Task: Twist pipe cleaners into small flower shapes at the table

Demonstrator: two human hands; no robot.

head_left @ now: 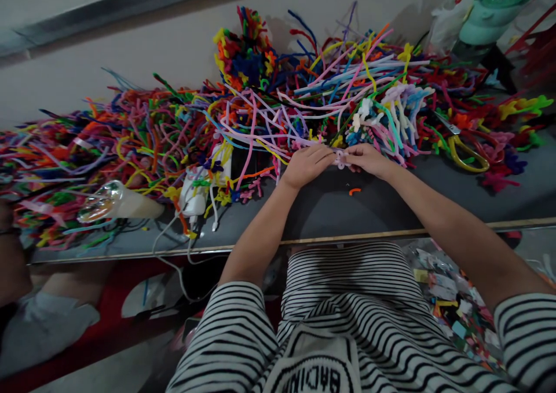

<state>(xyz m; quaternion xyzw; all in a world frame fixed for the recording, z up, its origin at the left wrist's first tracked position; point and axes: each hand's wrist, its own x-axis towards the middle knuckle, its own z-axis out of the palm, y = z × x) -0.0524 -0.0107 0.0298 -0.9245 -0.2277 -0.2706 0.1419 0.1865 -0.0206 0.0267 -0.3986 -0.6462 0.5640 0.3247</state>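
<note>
Between my two hands is a small light-purple pipe cleaner piece, bent into loops. My left hand is closed on its left side, fingers pressed together. From the right, my right hand pinches the same piece, its thumb and fingers close together. The fingertips partly hide the piece. Just below the hands, a short orange pipe cleaner scrap lies on the dark table. Long pink and lilac pipe cleaners spread out behind my left hand. Pale bent pipe cleaner shapes sit beyond my right hand.
Yellow-handled scissors rest at the right. Toward the left are a white power strip with cables and a cup with clear plastic. A tangled pipe cleaner heap lines the wall. Another person's leg shows at lower left.
</note>
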